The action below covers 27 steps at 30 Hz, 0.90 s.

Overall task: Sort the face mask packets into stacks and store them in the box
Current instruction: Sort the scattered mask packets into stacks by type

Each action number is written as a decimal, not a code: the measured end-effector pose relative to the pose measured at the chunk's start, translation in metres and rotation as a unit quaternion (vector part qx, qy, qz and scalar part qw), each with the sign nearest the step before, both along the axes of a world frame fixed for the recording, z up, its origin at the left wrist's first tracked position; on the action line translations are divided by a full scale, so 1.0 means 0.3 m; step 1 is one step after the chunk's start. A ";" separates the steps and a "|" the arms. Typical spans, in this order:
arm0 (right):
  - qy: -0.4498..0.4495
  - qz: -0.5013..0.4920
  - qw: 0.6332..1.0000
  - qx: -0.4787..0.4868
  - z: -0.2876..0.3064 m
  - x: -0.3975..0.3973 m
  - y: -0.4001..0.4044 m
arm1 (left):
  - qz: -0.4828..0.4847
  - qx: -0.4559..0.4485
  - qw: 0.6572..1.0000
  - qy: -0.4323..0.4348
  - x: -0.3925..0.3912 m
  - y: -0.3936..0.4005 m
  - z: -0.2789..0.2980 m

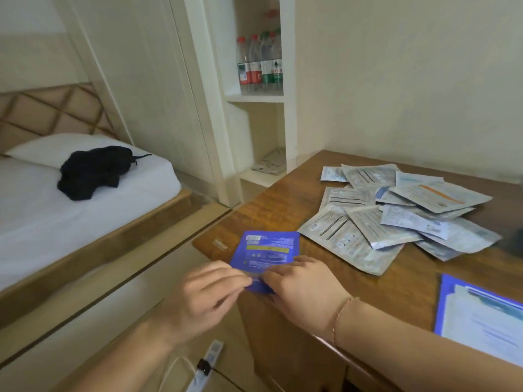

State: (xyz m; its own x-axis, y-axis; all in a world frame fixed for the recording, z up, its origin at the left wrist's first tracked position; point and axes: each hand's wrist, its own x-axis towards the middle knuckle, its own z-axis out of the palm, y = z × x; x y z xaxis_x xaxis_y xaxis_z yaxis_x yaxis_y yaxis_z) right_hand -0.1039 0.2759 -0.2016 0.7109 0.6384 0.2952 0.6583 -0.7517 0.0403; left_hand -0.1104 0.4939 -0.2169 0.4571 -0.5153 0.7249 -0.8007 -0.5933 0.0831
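Both hands (252,290) pinch blue packet (266,251), print illegible.

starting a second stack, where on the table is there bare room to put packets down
Bare wood on the table lies between the blue packet and the far-left edge, and between the silver packet pile and the blue box. The pile crowds the right.

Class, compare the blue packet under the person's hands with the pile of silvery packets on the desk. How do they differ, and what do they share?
The blue packet is deep blue; the silvery packets are pale grey. The blue packet lies alone near the desk corner, while the silvery packets overlap in a loose heap. The left hand and right hand touch the blue packet; the silvery packets lie untouched. Both are flat printed sachets.
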 end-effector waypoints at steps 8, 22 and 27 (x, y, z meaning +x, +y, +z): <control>0.184 -0.117 0.851 0.478 0.372 -0.016 -0.361 | -0.010 -0.378 0.827 0.417 -0.042 -0.311 0.123; 0.189 -0.389 0.825 0.363 0.163 -0.163 -0.893 | -0.044 0.019 0.903 0.426 -0.179 -0.717 0.066; 0.174 -0.408 0.862 0.244 0.091 -0.201 -0.911 | -0.061 0.093 0.913 0.393 -0.214 -0.716 0.008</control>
State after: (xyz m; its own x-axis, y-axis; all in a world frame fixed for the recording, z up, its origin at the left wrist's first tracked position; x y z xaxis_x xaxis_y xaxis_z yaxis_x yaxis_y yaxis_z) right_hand -0.1642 0.0025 -0.1743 0.9643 -0.2568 0.0645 -0.1903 -0.8415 -0.5056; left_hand -0.1747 0.2791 -0.2144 0.7292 -0.6780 0.0927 -0.5983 -0.5660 0.5671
